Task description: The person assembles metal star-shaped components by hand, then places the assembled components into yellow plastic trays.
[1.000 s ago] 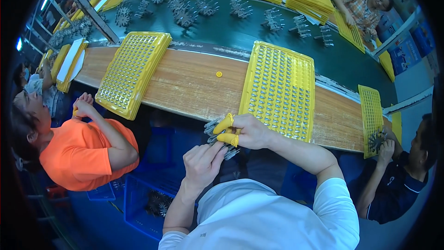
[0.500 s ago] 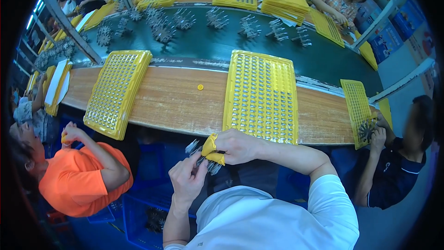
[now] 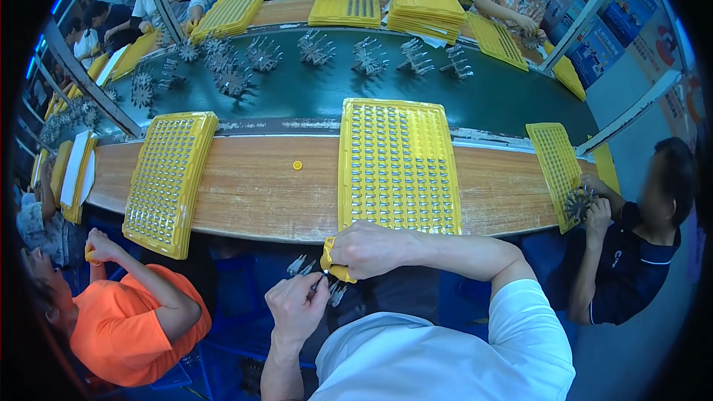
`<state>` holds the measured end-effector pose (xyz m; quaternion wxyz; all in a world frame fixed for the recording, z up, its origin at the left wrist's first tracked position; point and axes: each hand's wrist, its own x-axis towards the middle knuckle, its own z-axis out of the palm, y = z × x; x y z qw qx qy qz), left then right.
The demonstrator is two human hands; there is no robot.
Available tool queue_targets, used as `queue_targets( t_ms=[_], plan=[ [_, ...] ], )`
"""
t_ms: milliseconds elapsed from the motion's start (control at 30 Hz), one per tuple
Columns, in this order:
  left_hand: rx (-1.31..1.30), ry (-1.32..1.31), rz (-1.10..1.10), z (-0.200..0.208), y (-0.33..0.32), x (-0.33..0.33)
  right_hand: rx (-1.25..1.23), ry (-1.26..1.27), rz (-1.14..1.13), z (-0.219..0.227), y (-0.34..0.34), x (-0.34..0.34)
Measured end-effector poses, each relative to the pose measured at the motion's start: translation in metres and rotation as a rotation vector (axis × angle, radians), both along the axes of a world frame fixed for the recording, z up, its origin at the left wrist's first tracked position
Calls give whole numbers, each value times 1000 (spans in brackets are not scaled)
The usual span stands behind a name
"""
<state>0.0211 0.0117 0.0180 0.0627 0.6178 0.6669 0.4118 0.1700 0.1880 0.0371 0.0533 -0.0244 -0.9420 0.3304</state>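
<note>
A spoked metal piece with several silvery prongs (image 3: 297, 264) is held below the table's near edge, between my two hands. My left hand (image 3: 297, 304) is closed, thumb and forefinger pinched on a dark, thin part of it. My right hand (image 3: 365, 254) curls over it from above, its fingertips wrapped in yellow covers and closed on the piece. The fingers hide much of its middle. Just beyond my right hand lies a yellow tray (image 3: 397, 167) with rows of small metal pins; some cells at its upper right hold none.
A yellow ring (image 3: 298, 165) lies on the wooden table (image 3: 260, 197). Stacked yellow trays (image 3: 169, 182) stand to the left. Spoked metal pieces (image 3: 369, 57) rest on the green belt (image 3: 297, 96). Co-workers sit on both sides and across; metal posts (image 3: 631, 113) rise at the belt's edges.
The whole view has shifted, so the table sits lower and further left. My hands stay together on the metal piece, the fingers slightly moved. The person in orange has shifted in the view.
</note>
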Motion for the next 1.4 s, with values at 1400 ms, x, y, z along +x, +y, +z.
queue_targets(
  t_ms=[1400],
  plan=[
    [-50, -308, 184, -44, -3, -18, 214, -431, -1081, -28, 281, 51]
  ],
)
